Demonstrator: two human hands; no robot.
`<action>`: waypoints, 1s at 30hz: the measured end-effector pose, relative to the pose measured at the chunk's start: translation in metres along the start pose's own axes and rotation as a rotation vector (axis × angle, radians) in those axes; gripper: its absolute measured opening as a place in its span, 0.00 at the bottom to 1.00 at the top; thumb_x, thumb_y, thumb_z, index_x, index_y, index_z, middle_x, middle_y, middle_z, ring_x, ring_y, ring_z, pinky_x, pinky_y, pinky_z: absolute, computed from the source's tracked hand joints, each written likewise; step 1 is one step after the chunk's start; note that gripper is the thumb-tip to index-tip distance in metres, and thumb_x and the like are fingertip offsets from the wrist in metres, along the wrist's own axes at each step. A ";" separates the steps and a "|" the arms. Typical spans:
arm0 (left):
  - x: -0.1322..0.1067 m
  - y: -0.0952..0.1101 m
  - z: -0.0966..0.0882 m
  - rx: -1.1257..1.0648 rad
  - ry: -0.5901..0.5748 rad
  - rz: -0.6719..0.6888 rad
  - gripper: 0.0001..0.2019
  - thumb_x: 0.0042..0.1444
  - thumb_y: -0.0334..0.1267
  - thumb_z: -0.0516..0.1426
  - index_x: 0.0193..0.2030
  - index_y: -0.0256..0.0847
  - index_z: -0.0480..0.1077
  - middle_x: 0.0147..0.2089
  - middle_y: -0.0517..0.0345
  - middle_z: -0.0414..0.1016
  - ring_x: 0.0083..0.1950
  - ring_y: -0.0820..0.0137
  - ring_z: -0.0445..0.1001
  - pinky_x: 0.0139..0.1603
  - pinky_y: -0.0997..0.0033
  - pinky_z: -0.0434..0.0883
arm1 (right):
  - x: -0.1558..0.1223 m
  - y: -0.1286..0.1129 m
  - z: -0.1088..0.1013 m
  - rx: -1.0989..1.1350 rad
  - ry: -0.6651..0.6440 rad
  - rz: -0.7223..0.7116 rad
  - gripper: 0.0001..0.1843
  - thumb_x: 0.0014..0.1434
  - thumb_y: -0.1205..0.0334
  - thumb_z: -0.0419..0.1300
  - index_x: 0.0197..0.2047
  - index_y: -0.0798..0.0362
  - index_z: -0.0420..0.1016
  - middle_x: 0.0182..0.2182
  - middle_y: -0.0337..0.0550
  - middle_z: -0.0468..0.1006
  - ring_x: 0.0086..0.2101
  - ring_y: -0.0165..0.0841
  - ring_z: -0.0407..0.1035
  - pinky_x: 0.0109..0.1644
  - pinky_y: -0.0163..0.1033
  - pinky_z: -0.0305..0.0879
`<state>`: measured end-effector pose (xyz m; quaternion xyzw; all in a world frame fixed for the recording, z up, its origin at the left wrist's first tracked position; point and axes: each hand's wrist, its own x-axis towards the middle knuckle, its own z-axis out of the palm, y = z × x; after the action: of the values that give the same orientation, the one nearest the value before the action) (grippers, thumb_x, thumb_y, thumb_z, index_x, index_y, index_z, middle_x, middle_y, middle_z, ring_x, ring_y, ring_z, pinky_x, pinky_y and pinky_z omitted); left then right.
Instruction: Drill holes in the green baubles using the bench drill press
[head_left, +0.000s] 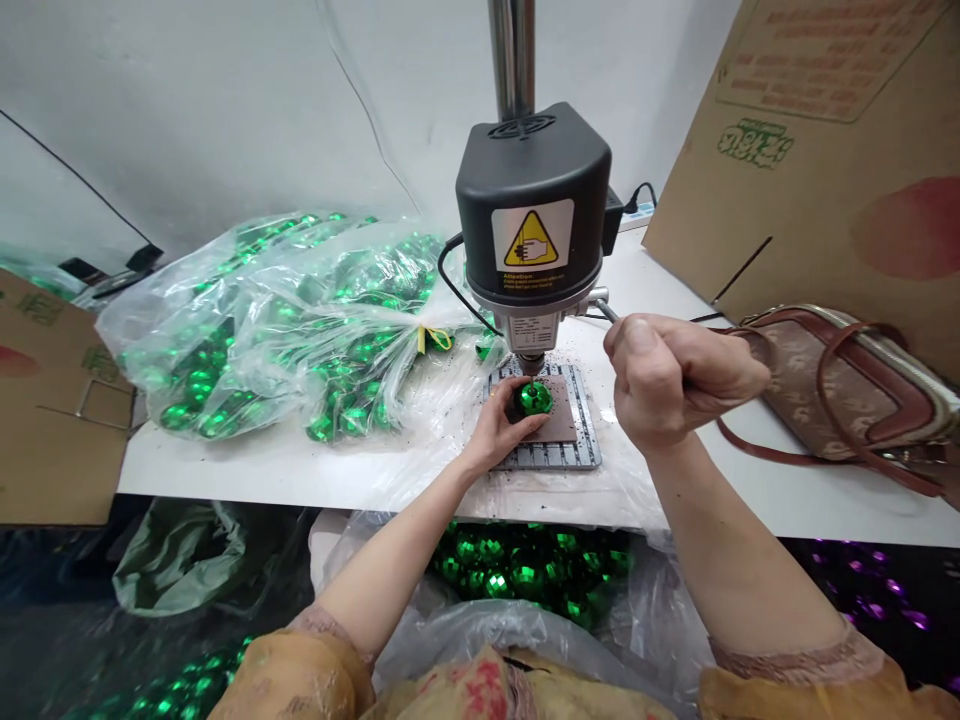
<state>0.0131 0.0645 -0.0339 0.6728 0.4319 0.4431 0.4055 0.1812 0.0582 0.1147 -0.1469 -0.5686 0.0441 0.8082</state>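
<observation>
A shiny green faceted ball [535, 398] sits under the chuck of a black bench drill press [532, 200]. My left hand [501, 425] curls around the ball from the left, thumb at its near side and fingers behind it. Beneath the ball lies a brown board [562, 425] on the slotted metal base [589, 440], with dark shavings scattered about. The drill tip meets or nearly meets the top of the ball; I cannot tell which. My right hand [660, 375] is closed in a fist around the feed lever [606, 308] at the right of the drill.
Clear plastic bags of green balls [285, 330], one tied with yellow ribbon [435, 340], fill the table's left. A brown handbag [847, 390] and a large carton [825, 150] stand right. More green balls [525, 565] lie in a bag below the table edge.
</observation>
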 end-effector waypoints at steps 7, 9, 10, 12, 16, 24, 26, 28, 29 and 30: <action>0.000 0.003 -0.001 0.012 -0.013 -0.003 0.29 0.53 0.47 0.69 0.60 0.43 0.69 0.58 0.47 0.73 0.61 0.54 0.72 0.65 0.52 0.68 | -0.005 0.008 -0.004 0.008 0.000 -0.084 0.26 0.56 0.73 0.57 0.20 0.52 0.42 0.15 0.32 0.47 0.16 0.21 0.46 0.18 0.37 0.46; -0.001 0.004 -0.001 0.016 -0.014 0.001 0.29 0.53 0.47 0.69 0.60 0.43 0.69 0.58 0.47 0.73 0.61 0.54 0.72 0.65 0.51 0.67 | -0.009 0.010 -0.007 0.017 -0.027 -0.127 0.25 0.55 0.74 0.57 0.20 0.52 0.42 0.16 0.32 0.47 0.15 0.22 0.47 0.19 0.37 0.46; -0.001 0.004 -0.001 0.018 -0.012 0.004 0.29 0.53 0.47 0.69 0.60 0.43 0.69 0.58 0.47 0.73 0.61 0.54 0.72 0.65 0.51 0.67 | -0.011 0.011 -0.008 0.025 -0.038 -0.142 0.25 0.55 0.75 0.57 0.20 0.52 0.42 0.16 0.32 0.46 0.15 0.22 0.48 0.19 0.38 0.46; -0.001 0.004 -0.001 0.017 -0.006 0.009 0.29 0.53 0.46 0.69 0.60 0.43 0.69 0.58 0.47 0.73 0.61 0.54 0.72 0.65 0.51 0.67 | -0.011 0.008 -0.008 0.027 -0.050 -0.141 0.25 0.55 0.75 0.57 0.20 0.52 0.42 0.16 0.32 0.46 0.16 0.21 0.47 0.19 0.38 0.46; 0.000 0.003 0.002 -0.003 0.006 -0.006 0.30 0.52 0.47 0.69 0.59 0.42 0.68 0.58 0.47 0.74 0.60 0.55 0.73 0.64 0.52 0.68 | 0.009 -0.006 0.001 -0.039 -0.006 0.062 0.25 0.60 0.73 0.57 0.16 0.54 0.49 0.15 0.32 0.48 0.16 0.21 0.50 0.20 0.37 0.45; -0.039 0.038 -0.004 0.224 0.165 0.065 0.23 0.52 0.46 0.69 0.52 0.43 0.71 0.49 0.50 0.77 0.51 0.58 0.76 0.54 0.56 0.73 | 0.057 -0.005 0.023 0.007 0.061 0.292 0.28 0.59 0.68 0.64 0.15 0.54 0.52 0.11 0.28 0.51 0.13 0.17 0.47 0.19 0.32 0.42; -0.070 0.047 -0.014 0.338 0.023 0.140 0.22 0.52 0.46 0.68 0.52 0.45 0.71 0.48 0.50 0.77 0.49 0.58 0.77 0.51 0.58 0.73 | 0.056 -0.003 0.022 0.005 0.060 0.280 0.28 0.59 0.68 0.64 0.15 0.54 0.52 0.11 0.28 0.52 0.13 0.17 0.48 0.19 0.31 0.44; -0.106 0.050 -0.026 0.432 -0.219 0.199 0.22 0.53 0.48 0.67 0.54 0.47 0.72 0.47 0.50 0.79 0.48 0.58 0.77 0.48 0.58 0.74 | 0.055 -0.002 0.021 0.014 0.052 0.247 0.27 0.59 0.71 0.62 0.15 0.52 0.53 0.11 0.29 0.54 0.13 0.18 0.48 0.18 0.33 0.44; -0.123 0.048 -0.031 0.493 -0.327 0.221 0.22 0.54 0.48 0.66 0.54 0.48 0.73 0.47 0.50 0.79 0.46 0.58 0.78 0.46 0.58 0.74 | 0.054 -0.002 0.021 0.023 0.058 0.228 0.26 0.59 0.72 0.61 0.15 0.52 0.53 0.11 0.29 0.54 0.13 0.19 0.49 0.18 0.34 0.44; -0.140 0.045 -0.036 0.565 -0.409 0.234 0.20 0.56 0.48 0.65 0.54 0.49 0.74 0.48 0.49 0.80 0.44 0.57 0.78 0.44 0.57 0.74 | 0.053 -0.003 0.021 0.027 0.059 0.225 0.25 0.59 0.73 0.60 0.16 0.51 0.53 0.11 0.29 0.54 0.13 0.21 0.49 0.18 0.35 0.44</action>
<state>-0.0436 -0.0745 -0.0170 0.8778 0.3673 0.2059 0.2284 0.1802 0.0724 0.1702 -0.2001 -0.5239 0.1382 0.8163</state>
